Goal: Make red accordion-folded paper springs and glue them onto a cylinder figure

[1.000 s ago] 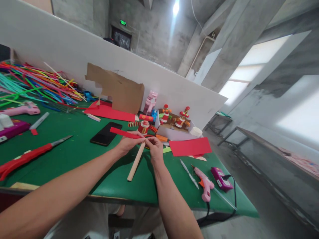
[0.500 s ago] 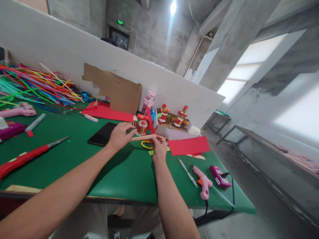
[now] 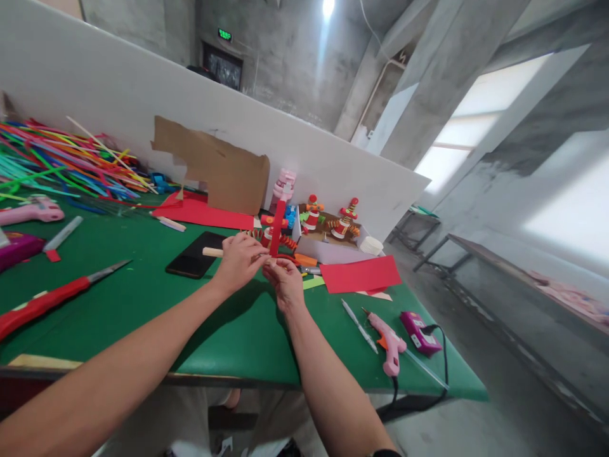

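Red strip (image 3: 278, 222): stands nearly upright above the fingertips, over the green table (image 3: 223, 355), in front of a paper figure (image 3: 285, 223); lower end hidden in the grip.
Pale strip (image 3: 212, 252): runs left behind the left hand (image 3: 242, 261), with the free end showing just past the knuckles, by the phone (image 3: 183, 263); touching the phone or above it, cannot tell.
Left hand: fingers curled together, tips pinching the pale strip close to the junction; half a second ago well apart from it, loosely spread along the strip.
Right hand (image 3: 286, 279): thumb and forefinger pinching the red strip at the lower end, touching or almost touching the left fingertips.
Turn of the strips: red pointing left a second ago, now up; pale slanting towards the near edge then, now out to the left.
Meaning for the work: probably a fold being pressed at the shared ends, with both hands needed there; glued or merely overlapped, cannot tell.
Right side of the table: red sheet (image 3: 361, 274), white pen (image 3: 359, 327) and pink glue gun (image 3: 391, 346) lying free of both hands.
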Tool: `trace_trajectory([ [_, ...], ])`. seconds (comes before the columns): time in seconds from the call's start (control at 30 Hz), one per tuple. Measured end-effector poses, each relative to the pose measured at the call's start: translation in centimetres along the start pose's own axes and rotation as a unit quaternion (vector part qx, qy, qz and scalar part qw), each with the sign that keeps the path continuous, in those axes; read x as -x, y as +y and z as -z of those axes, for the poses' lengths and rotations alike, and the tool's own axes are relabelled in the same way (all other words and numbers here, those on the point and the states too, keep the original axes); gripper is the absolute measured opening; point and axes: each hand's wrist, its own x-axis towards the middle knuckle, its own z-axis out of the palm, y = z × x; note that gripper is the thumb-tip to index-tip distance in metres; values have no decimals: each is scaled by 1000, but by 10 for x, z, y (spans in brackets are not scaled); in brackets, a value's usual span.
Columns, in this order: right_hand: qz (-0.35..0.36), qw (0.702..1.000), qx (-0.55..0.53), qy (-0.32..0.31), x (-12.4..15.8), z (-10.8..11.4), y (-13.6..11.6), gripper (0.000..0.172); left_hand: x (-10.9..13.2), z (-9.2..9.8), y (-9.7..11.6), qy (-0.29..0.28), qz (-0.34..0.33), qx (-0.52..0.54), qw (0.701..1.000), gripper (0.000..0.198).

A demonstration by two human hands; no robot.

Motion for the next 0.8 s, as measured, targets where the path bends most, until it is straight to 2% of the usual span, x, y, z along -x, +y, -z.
trace_trajectory([
  [0.2,-13,1000,8,-10,4,-4,-2,33,-3,-5,-10,-11,75,97,992,15],
  [0.57,-12,999,45,-11,3,-2,-1,35,-2,-7,-14,-35,95,141,985,18],
  [0.67,-20,999,31,-14,4,-2,0,32,-2,-5,-13,-43,86,140,985,19],
  [0.8,-19,1000,23,-1,3,-3,2,28,-2,-1,-11,-48,35,101,993,22],
])
